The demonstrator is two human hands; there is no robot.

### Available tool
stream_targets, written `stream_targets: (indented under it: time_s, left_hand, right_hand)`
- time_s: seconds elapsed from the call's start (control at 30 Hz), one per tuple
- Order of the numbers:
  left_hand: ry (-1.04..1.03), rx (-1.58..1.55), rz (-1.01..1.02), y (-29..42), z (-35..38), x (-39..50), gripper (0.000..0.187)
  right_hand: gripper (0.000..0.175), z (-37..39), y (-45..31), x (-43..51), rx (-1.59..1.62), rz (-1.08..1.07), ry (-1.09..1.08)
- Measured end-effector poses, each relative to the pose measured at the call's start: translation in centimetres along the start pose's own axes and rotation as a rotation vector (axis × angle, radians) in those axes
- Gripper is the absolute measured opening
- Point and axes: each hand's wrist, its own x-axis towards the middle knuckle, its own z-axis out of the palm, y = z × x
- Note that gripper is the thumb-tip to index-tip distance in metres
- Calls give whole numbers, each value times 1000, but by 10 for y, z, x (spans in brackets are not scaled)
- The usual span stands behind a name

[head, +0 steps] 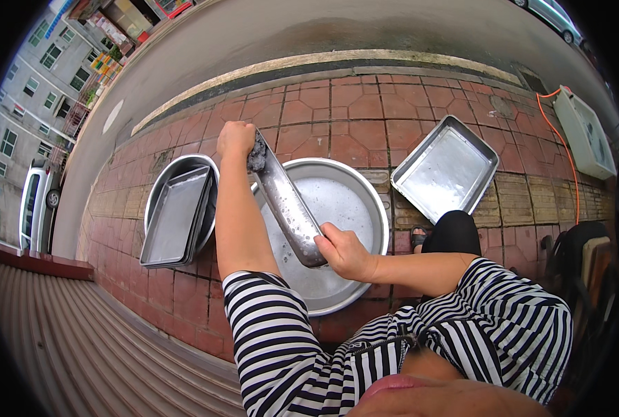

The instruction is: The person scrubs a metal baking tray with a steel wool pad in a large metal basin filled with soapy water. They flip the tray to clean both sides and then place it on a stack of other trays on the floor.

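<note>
My left hand is a fist at the far end of a wet metal tray, pressing a dark, frothy scouring pad against it. The tray is tilted on its side, with droplets on the face towards me. At its near end my right hand grips the rim, thumb uppermost. Below the tray a wide round metal basin rests on the paving, with cloudy water and bits in it. Part of the left hand's fingers is hidden from view.
Left of the basin, stacked rectangular trays lean in a round metal bowl. Another rectangular tray lies on the tiles at right. Farther right are an orange hose and a pale plastic tub. A ribbed shutter borders the lower left.
</note>
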Motion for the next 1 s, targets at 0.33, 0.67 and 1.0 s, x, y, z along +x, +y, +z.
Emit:
stream_targets:
  time_s: [0.33, 0.67, 1.0]
  left_hand:
    - [83, -62, 24, -33, -3, -44, 34]
    - [315, -380, 69, -58, -1, -85, 32]
    - [516, -356, 243, -30, -59, -135, 30]
  right_hand:
    - [24, 42, 21, 108, -52, 263, -80]
    - [22, 57, 20, 91, 32, 96, -8]
    - [21, 24, -2, 27, 148, -83, -77]
